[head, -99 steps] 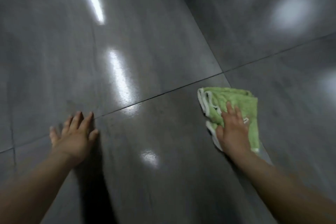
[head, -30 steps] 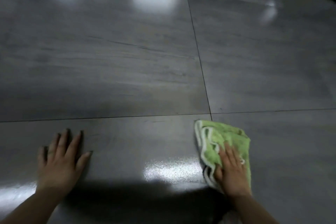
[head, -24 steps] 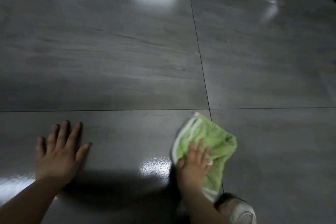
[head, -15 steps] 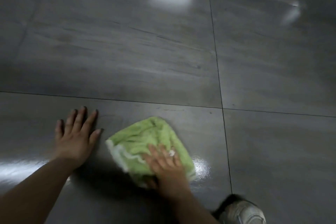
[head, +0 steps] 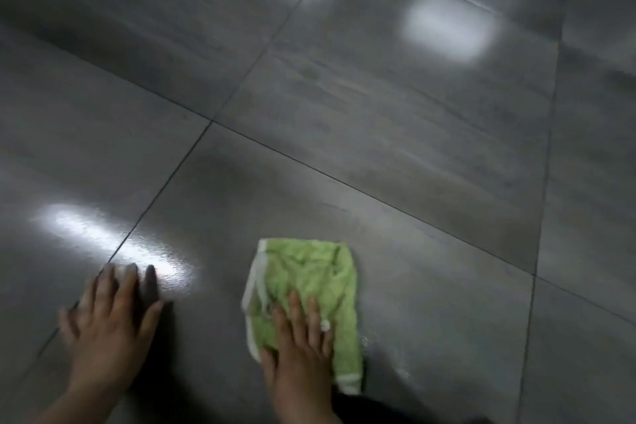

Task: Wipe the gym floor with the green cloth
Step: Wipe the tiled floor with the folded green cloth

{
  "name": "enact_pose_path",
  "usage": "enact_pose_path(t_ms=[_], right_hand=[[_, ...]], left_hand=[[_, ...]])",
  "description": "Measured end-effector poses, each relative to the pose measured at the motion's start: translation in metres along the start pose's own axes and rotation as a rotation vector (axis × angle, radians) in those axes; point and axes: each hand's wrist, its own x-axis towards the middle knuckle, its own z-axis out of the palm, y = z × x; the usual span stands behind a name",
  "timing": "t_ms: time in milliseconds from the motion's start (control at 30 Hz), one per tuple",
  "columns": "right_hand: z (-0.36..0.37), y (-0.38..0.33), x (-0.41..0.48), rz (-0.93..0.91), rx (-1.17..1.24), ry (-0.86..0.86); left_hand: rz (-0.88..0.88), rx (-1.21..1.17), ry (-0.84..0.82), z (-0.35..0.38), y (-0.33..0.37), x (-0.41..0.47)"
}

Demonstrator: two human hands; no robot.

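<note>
A folded green cloth (head: 309, 289) with white edging lies flat on the glossy grey tiled floor (head: 395, 134), low in the middle of the view. My right hand (head: 297, 351) presses down on the cloth's near half with straight fingers. My left hand (head: 110, 317) rests flat on the bare floor to the left of the cloth, fingers spread, about a hand's width away from it. Both forearms enter from the bottom edge.
Dark grout lines (head: 344, 182) cross the large tiles diagonally. Bright light reflections (head: 447, 31) sit on the floor at the upper right and beside my left hand. A thin wet sheen (head: 385, 351) shows right of the cloth.
My right hand has slid the cloth from beside my left hand back to the right. The view has swung, so the grout lines now run diagonally. My left hand stays planted.
</note>
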Motion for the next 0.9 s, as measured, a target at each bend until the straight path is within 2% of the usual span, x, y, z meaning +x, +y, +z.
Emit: enact_pose_path(t_ms=[100, 167, 200, 267, 333, 400, 467, 500, 567, 633, 700, 733, 800, 833, 900], right_hand=[[-0.003, -0.008, 0.001, -0.253, -0.016, -0.159], [-0.002, 0.016, 0.021, -0.432, -0.117, -0.111], [-0.005, 0.029, 0.038, -0.436, -0.157, -0.091], [-0.013, 0.039, 0.076, -0.288, -0.192, -0.064], [-0.024, 0.028, 0.109, -0.088, -0.153, -0.028], [-0.033, -0.001, 0.131, 0.136, -0.017, -0.093], [-0.026, -0.048, 0.136, 0.203, 0.03, -0.124], [-0.016, -0.074, 0.131, 0.106, -0.007, -0.126], [0.009, -0.134, 0.104, -0.237, -0.084, -0.059], [0.026, -0.189, 0.061, -0.556, -0.139, -0.16], [0.03, -0.211, 0.038, -0.765, -0.123, -0.324], [0.027, -0.209, 0.044, -0.853, -0.12, -0.348], [0.024, -0.174, 0.084, -0.941, -0.158, -0.319], [0.017, -0.15, 0.111, -0.918, -0.201, -0.243], [-0.008, -0.098, 0.173, -0.701, -0.261, -0.094]], left_hand=[[-0.27, -0.06, -0.027, -0.02, -0.031, -0.018], [-0.509, -0.085, -0.056, -0.026, -0.075, -0.026], [-0.596, -0.106, -0.069, -0.023, -0.101, -0.029], [-0.658, -0.155, -0.084, -0.02, -0.132, -0.035], [-0.659, -0.115, -0.069, -0.024, -0.128, -0.036], [-0.647, -0.134, -0.068, -0.033, -0.119, -0.032], [-0.64, -0.16, -0.079, -0.035, -0.117, -0.03], [-0.635, -0.167, -0.087, -0.034, -0.119, -0.03], [-0.66, -0.177, -0.09, -0.035, -0.121, -0.029], [-0.67, -0.163, -0.084, -0.035, -0.123, -0.028], [-0.671, -0.162, -0.093, -0.037, -0.123, -0.027], [-0.671, -0.168, -0.1, -0.038, -0.124, -0.027], [-0.681, -0.189, -0.108, -0.04, -0.124, -0.028], [-0.68, -0.198, -0.107, -0.041, -0.124, -0.029], [-0.668, -0.196, -0.098, -0.041, -0.123, -0.03]])
